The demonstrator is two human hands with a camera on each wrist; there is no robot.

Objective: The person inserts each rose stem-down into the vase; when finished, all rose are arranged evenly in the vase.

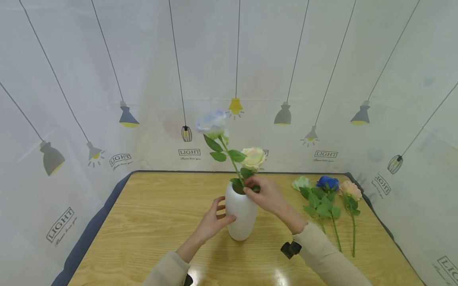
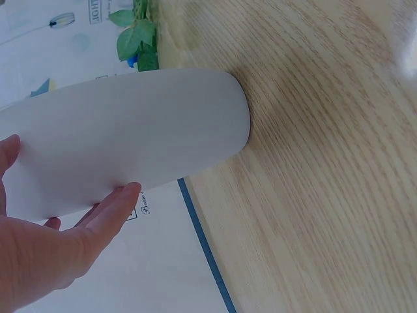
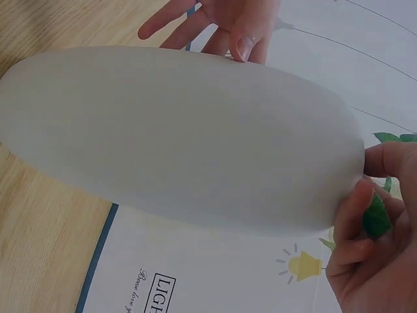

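Note:
A white vase point(image 1: 240, 218) stands upright on the table. My left hand point(image 1: 211, 222) holds its side, thumb at the front and fingers around the left; the left wrist view shows this hand point(image 2: 65, 244) against the vase wall. At the mouth, my right hand point(image 1: 266, 194) pinches the stem of a pale blue-white rose point(image 1: 212, 123), whose blossom is blurred and leans left. A cream rose point(image 1: 253, 158) also rises from the vase, its lower stem hidden behind the right hand. In the right wrist view, a green leaf point(image 3: 376, 218) lies by the right fingers at the rim.
On the right of the wooden table point(image 1: 161, 206) lie a pale green rose point(image 1: 301, 182), a blue rose point(image 1: 327, 182) and a peach rose point(image 1: 350, 190), with leafy stems pointing forward. A lamp-printed sheet point(image 1: 214, 59) surrounds the back and sides.

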